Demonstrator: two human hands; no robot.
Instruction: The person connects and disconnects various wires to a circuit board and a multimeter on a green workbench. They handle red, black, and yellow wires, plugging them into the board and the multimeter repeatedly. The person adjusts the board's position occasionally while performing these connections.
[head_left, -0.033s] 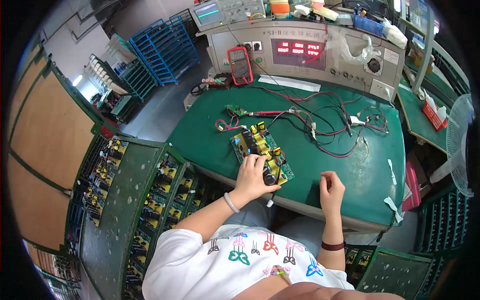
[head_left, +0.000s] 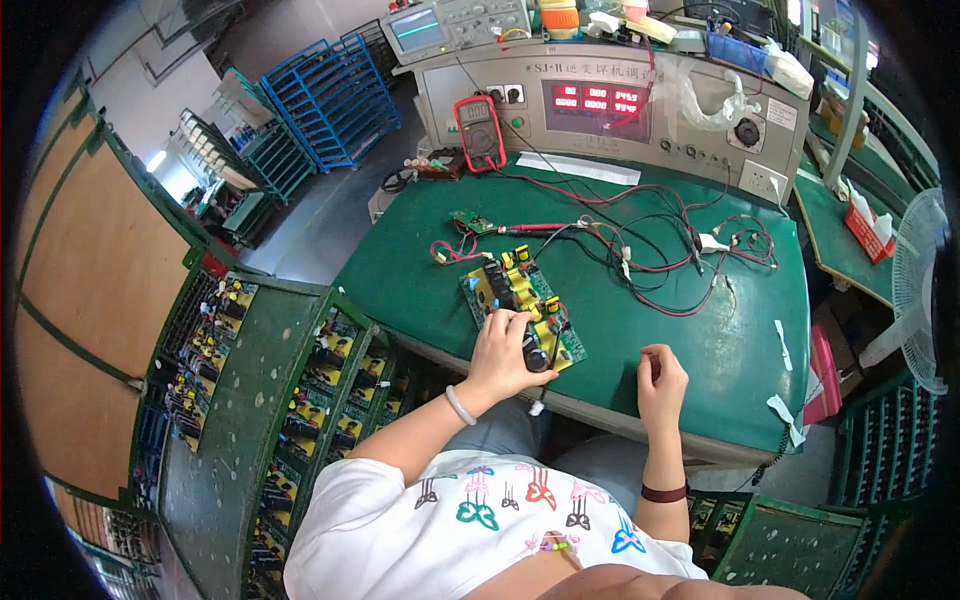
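Observation:
My left hand (head_left: 500, 355) is closed on the near end of a circuit board (head_left: 570, 345). The board lies aslant on the green bench mat, with yellow transformers, black cylindrical parts and green edges. A short dark lead with a white plug (head_left: 537, 408) hangs from it over the bench's front edge, beside my left thumb. My right hand (head_left: 661, 385) rests at the front edge, right of the board, fingers curled in with nothing visible in them. Beyond the board sits a small green circuit board (head_left: 472, 222) with red wires and a red test probe (head_left: 530, 228) beside it.
Red and black leads (head_left: 650, 250) tangle across the mat. A red multimeter (head_left: 481, 135) leans against the grey test console (head_left: 690, 135) at the back. Racks of similar boards (head_left: 335, 350) stand at the left. A white fan (head_left: 918, 290) is at the right.
The board and my left hand have shifted very slightly left. The hanging white plug has swung a little left with them. My right hand stays nearly in place.

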